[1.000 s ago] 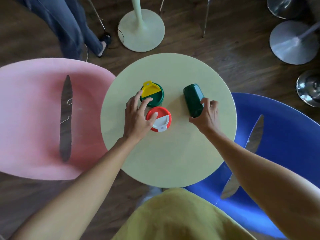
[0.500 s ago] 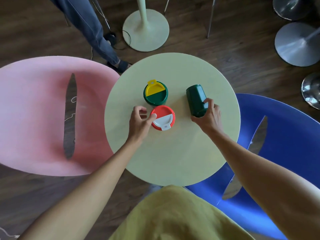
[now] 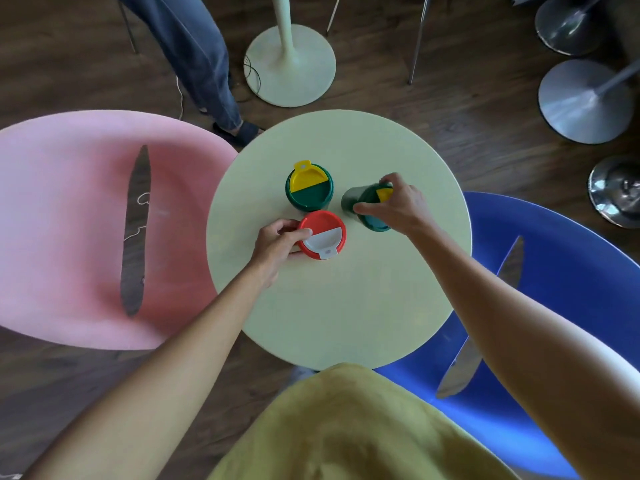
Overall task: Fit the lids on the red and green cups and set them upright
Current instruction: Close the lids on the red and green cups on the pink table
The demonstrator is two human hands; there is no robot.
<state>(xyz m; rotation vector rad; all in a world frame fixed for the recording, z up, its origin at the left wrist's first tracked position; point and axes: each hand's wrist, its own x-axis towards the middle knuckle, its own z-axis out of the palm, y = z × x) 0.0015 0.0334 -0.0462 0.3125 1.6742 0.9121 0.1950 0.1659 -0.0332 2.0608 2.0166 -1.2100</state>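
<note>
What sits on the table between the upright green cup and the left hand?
In the head view, the red cup stands between the upright green cup and the left hand, whose fingers grip its side.

Three lidded cups sit close together on the round pale-green tabletop [image 3: 346, 306]. The red cup [image 3: 322, 235] stands upright, its red lid fitted, with a white flap and tab facing the near edge; the left hand [image 3: 278, 242] grips its left side. Just behind it, almost touching, the upright green cup [image 3: 309, 191] carries a dark green lid with a yellow flap, tab pointing away. To the right, a second green cup [image 3: 367, 207] is tilted, lid end toward the near right, its green and yellow lid partly hidden under the right hand [image 3: 398, 206] that grasps it.
</note>
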